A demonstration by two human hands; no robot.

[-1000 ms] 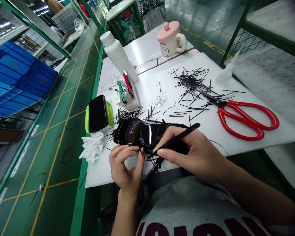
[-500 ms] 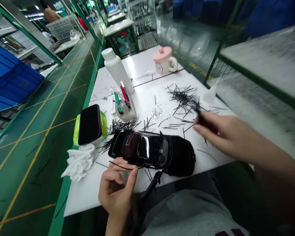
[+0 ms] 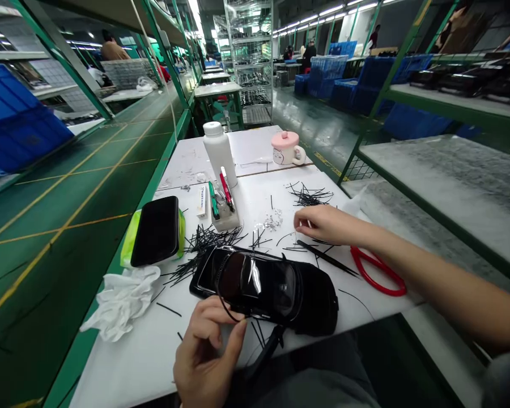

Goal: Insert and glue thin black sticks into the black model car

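A glossy black model car (image 3: 259, 289) lies on the white work surface (image 3: 123, 368), its dark windows facing up. My left hand (image 3: 208, 351) is at the car's near edge, its fingers pinching a thin curved black strip (image 3: 224, 306) that rises over the car's windscreen. My right hand (image 3: 323, 224) hovers beyond the car, fingers loosely curled and holding nothing. Just below it, black tweezers (image 3: 327, 258) lie on the table. A loose heap of thin black strips (image 3: 310, 196) sits beyond my right hand, and another (image 3: 208, 243) spreads beside the car.
Red-handled scissors (image 3: 378, 272) lie partly under my right forearm. Nearby stand a white bottle (image 3: 219, 153), a tool holder (image 3: 225, 218) and a pink-lidded mug (image 3: 287, 148). A black phone (image 3: 155, 231) and crumpled white cloth (image 3: 123, 303) lie left. Blue crates (image 3: 12, 116) sit beyond a green bench.
The view has tilted up and shows more of the hall. My right hand has put down the tweezers and moved back from the car. My left hand still pinches the strip.
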